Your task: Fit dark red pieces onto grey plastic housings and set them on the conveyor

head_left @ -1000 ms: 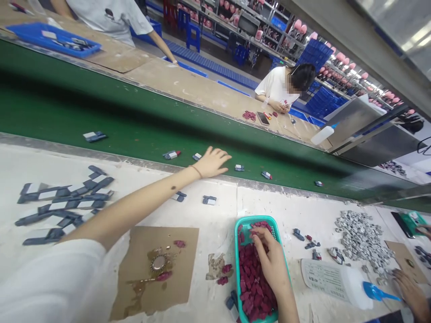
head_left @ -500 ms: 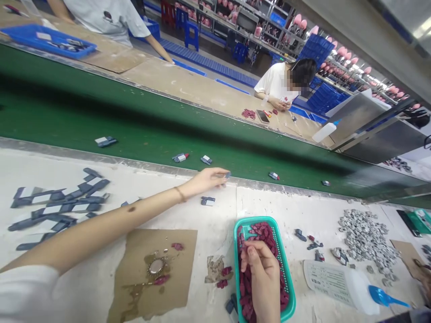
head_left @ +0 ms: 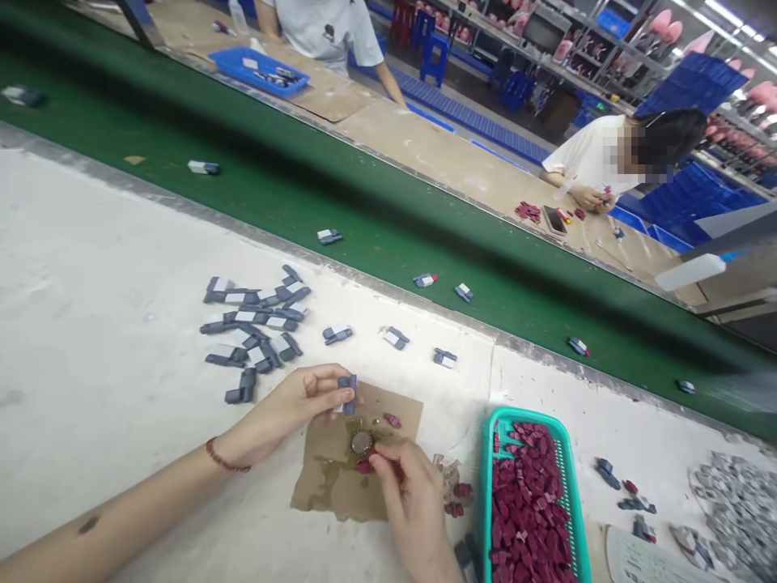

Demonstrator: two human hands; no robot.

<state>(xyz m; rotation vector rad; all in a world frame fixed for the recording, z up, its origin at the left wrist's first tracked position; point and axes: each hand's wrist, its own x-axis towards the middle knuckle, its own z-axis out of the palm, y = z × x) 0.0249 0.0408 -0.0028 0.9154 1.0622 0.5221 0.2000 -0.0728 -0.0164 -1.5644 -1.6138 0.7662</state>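
Observation:
My left hand (head_left: 319,395) pinches a dark blue-grey piece (head_left: 348,395) with a pale face, held above a stained sheet of brown cardboard (head_left: 328,490). At the cardboard's right side, the thumb and fingertips of my right hand (head_left: 416,494) are closed together; I cannot make out what is in them. Close to those fingertips are a round bottle cap (head_left: 363,442), with a wet stain around it, and a maroon piece (head_left: 363,467). Another maroon piece (head_left: 392,420) lies further up the cardboard.
A teal basket (head_left: 486,486) of maroon pieces stands at right, beyond it grey pieces (head_left: 734,502) and a partly visible bottle (head_left: 637,559). Blue-grey pieces (head_left: 255,324) lie at left. A green belt (head_left: 376,227) carries several pieces; two people (head_left: 588,158) sit beyond.
My left hand has come back from the belt's edge to above the cardboard with the blue-grey piece. My right hand has moved left, from over the basket to the cardboard. The view has shifted.

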